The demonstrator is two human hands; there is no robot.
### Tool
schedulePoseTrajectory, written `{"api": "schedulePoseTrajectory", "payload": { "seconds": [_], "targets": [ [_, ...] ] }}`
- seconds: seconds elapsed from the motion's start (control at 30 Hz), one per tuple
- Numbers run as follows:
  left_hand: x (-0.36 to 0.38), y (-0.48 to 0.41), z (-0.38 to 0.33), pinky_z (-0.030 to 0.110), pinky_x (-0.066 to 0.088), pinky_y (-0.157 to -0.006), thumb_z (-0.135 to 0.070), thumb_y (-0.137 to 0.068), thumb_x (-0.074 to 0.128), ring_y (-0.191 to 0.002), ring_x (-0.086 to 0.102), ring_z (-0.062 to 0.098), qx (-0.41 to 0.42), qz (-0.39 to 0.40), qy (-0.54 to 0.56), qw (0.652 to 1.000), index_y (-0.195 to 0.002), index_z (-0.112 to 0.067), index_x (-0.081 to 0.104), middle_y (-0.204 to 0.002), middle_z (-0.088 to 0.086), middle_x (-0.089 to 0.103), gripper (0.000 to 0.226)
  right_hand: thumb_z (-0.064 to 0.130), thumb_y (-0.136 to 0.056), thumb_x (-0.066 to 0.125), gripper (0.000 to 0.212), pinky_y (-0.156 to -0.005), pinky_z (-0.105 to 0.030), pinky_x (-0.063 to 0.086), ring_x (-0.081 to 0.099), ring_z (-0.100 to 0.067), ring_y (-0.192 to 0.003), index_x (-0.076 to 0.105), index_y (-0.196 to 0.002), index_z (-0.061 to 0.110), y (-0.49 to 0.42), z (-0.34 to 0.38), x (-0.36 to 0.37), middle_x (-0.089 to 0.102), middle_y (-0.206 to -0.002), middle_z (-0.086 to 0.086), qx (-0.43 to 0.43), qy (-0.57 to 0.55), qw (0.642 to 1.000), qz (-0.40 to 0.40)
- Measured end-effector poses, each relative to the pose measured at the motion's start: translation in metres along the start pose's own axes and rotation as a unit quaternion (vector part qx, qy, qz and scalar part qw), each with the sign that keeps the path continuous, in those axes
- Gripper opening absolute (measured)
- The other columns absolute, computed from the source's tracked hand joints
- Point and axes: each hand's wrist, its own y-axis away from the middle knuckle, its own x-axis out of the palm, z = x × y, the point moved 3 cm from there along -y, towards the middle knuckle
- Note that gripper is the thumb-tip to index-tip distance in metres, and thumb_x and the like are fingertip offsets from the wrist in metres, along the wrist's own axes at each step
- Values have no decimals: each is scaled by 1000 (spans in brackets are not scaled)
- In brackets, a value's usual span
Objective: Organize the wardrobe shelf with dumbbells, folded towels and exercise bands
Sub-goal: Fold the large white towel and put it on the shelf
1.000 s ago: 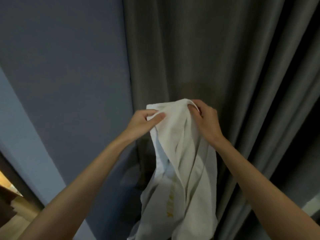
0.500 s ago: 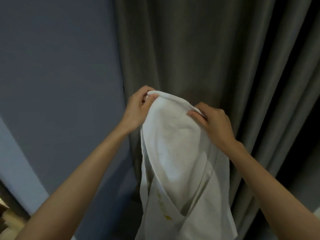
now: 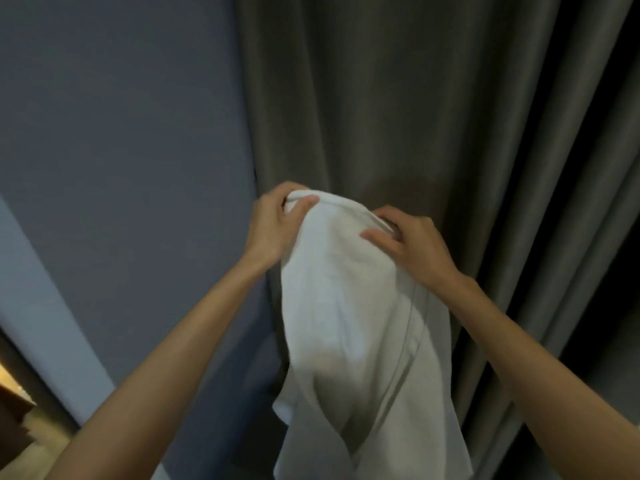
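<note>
2 hands held the work up in the air, forearms rising from the bottom edge. Left hand (image 3: 273, 233) pinched the top-left end of the towel (image 3: 349, 323), with the thumb on the near face and the other fingers (image 3: 294, 190) curled over the hem. Right hand (image 3: 415, 247) gripped the top edge on the other side, fingers curled round bunched cloth and thumb pressed on the near face.

The white towel hung limp between the arms, creased, with its lower end out of frame. It was not on a shelf, and 0 dumbbells or bands were in view.

My read: the step was opening it out for a fold, early in the task. To do it well:
- walk each pinch out to a true corner
- pull the top hem taut and level
- let the cloth hang flat, then bring the corners together

Risk: the right grip looked inboard of its corner, so the fold would skew.

Close behind the towel hung a grey curtain (image 3: 433, 116). A blue-grey wall (image 3: 121, 133) stood left of it.
</note>
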Motion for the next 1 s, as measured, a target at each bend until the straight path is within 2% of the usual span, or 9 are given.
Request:
{"api": "schedulePoseTrajectory", "payload": {
  "seconds": [0.07, 0.13, 0.23, 0.3, 0.47, 0.6, 0.7, 0.83, 1.0],
  "targets": [
    [-3, -7, -9, 6, 40, -68, -27, -90, 62, -77, 56, -12, 28, -1, -24, 999, -87, -25, 62, -82, -22, 62, 4, 48, -90, 59, 27, -59, -28, 45, 58, -9, -72, 53, -107, 28, 2, -5, 4, 61, -88, 10, 11, 27, 999, 32],
    [-1, -10, -11, 5, 39, -69, -30, -94, 56, -80, 55, -11, 34, 29, -39, 998, -90, -23, 55, -85, -21, 59, 8, 36, -92, 57, 24, -56, -33, 47, 58, -14, -71, 42, -106, 25, 12, -16, 14, 60, -89, 2, 42, 64, 994, 84],
    [-3, -7, 0, 5, 38, -67, -28, -96, 53, -77, 52, -12, 33, 43, -47, 997, -93, -17, 50, -85, -18, 55, 12, 24, -94, 53, 22, -46, -23, 37, 56, -11, -65, 32, -100, 25, 39, -41, 27, 55, -82, 3, 107, 66, 981, 146],
    [-8, -5, 11, 4, 37, -66, -27, -96, 54, -75, 52, -13, 20, 45, -45, 998, -92, -15, 51, -84, -17, 55, 13, 18, -93, 54, 24, -45, -24, 35, 58, -17, -65, 31, -95, 22, 55, -57, 30, 52, -76, 4, 152, 71, 974, 151],
    [-17, -1, 31, 5, 37, -62, -24, -94, 58, -72, 53, -9, -18, 92, -65, 993, -90, -18, 53, -82, -16, 56, 9, 16, -86, 60, 25, -43, -19, 31, 47, -2, -56, 35, -93, 18, 69, -71, 32, 49, -70, 10, 196, 83, 969, 124],
    [-26, 6, 42, 7, 40, -73, -10, -95, 55, -85, 53, 6, -12, 247, -91, 965, -103, -9, 56, -97, -1, 58, 8, 6, -77, 61, 14, -55, -29, 42, 58, -16, -65, 53, -80, 17, 64, -74, 19, 60, -71, 5, 219, 16, 976, -6],
    [-29, 23, 53, 5, 40, -78, -6, -94, 55, -88, 56, -8, -31, 344, -93, 934, -114, -3, 58, -104, 0, 58, 20, -6, -74, 57, 25, -63, -32, 46, 60, -18, -70, 54, -73, 19, 62, -71, 18, 61, -72, 4, 216, -35, 974, -61],
    [-23, 48, 75, 8, 41, -77, -10, -94, 57, -94, 55, 8, -81, 370, -128, 917, -118, -2, 57, -112, 7, 58, 25, -14, -68, 48, 29, -55, -18, 37, 49, -10, -59, 47, -69, 16, 67, -66, 28, 53, -64, 4, 219, -56, 970, -88],
    [-25, 64, 104, 29, 36, -81, -10, -96, 53, -98, 52, 31, -97, 320, -209, 919, -108, 7, 54, -109, 25, 54, 21, -18, -68, 52, 33, -51, -15, 31, 41, -4, -55, 47, -71, 14, 82, -64, 37, 48, -63, 6, 171, -38, 984, -35]
  ]
}}
